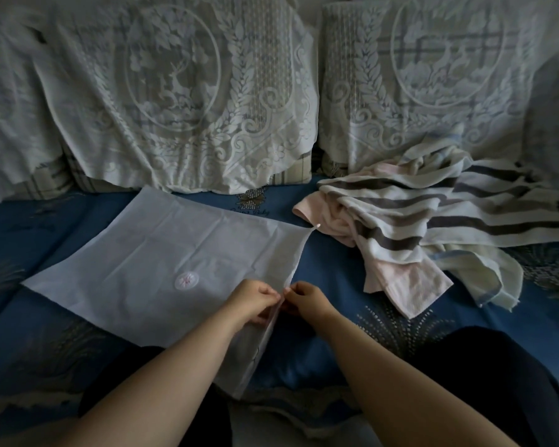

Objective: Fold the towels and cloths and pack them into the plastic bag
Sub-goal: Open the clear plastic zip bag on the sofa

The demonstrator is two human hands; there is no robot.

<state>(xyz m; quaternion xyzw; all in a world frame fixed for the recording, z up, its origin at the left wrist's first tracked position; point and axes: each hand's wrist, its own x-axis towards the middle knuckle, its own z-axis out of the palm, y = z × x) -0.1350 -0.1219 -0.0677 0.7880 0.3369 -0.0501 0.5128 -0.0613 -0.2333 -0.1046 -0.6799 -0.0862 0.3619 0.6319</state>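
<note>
Setting: a sofa seat under a blue patterned cover (333, 266), lit dimly. Two back cushions stand behind it, each draped with white lace (181, 101) bearing an oval deer motif; the plaid cushion fabric shows below the lace hems.

Plastic bag (162, 253): a pale, translucent, flat sheet lying on the seat cover, left of centre. It carries crease lines and a small round pink-and-white emblem (187, 281) near its lower middle. Its right edge runs from a far corner near the cushions down toward the person's lap, and is lifted slightly off the cover along that line.

Left hand (255, 300): fingers curled, thumb and fingertips pinching the right edge of the bag from the bag's side.

Right hand (305, 298): fingers curled likewise, pinching the same edge from the opposite side. The two hands are touching or very nearly so at the edge; which layer of the bag each holds cannot be told.

Towels: an unfolded heap lies on the seat to the right, well apart from the bag. A white towel with grey stripes (439, 204) sits uppermost, over a pale pink towel (410, 285) whose end trails toward the viewer. A white cloth with a light blue border (491, 279) lies at the heap's near right side.

Dark-clothed legs (484, 366) show at the bottom of the view.
</note>
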